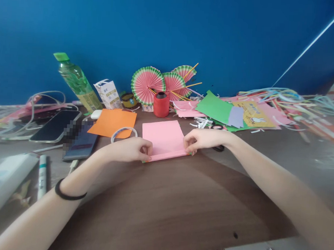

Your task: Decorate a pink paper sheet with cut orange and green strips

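Observation:
A sheet of pink paper (163, 134) lies on the brown table in front of me, its near edge folded up into a narrow strip. My left hand (133, 149) pinches the left end of that fold, fingers closed. At the right end, my right hand (195, 140) grips the fold between thumb and fingers. Small bits of green and orange show at both ends of the strip. An orange sheet (114, 120) and a looped white cable (124, 129) are just beyond my left hand. Black-handled scissors (218, 147) lie partly hidden behind my right wrist.
Pleated pink-and-green paper fans (148, 85) lean at the wall behind a red spool (161, 105). A green bottle (78, 81), a small carton (109, 94), phones (56, 126) and a marker (42, 176) stand or lie at left. Coloured paper (216, 109) is piled at right.

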A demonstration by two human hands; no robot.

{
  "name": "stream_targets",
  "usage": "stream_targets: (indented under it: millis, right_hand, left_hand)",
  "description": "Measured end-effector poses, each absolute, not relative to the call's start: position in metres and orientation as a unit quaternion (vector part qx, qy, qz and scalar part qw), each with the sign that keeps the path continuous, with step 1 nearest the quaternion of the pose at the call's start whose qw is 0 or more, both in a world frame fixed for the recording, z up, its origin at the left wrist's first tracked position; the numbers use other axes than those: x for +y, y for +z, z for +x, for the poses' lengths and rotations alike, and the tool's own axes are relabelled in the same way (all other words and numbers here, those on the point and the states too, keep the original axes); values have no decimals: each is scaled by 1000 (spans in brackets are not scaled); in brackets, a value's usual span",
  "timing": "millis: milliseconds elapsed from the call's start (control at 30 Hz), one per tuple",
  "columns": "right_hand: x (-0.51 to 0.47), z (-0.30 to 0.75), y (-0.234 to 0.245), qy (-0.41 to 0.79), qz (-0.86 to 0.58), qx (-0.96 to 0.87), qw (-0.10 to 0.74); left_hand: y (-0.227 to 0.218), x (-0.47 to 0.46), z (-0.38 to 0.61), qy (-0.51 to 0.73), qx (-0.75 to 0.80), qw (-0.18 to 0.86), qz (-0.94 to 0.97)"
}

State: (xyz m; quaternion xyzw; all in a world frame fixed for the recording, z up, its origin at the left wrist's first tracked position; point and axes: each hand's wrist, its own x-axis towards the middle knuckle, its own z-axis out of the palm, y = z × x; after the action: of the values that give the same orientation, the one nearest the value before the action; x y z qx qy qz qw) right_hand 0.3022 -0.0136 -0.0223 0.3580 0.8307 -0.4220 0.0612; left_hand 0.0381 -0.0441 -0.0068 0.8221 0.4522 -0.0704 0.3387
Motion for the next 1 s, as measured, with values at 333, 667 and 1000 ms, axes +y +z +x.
stream_targets:
  millis: [333,667,1000]
  right_hand:
    - [-15,300,-20,-393,365,840,85]
    - [-16,300,-19,-386,368,841,92]
    - [-16,297,-23,-346,378,853,105]
  left_hand:
    - [-11,-37,37,-64,433,380,815]
    - [-15,-37,35,-62,434,380,814]
    - [-17,-39,37,-71,432,365,822]
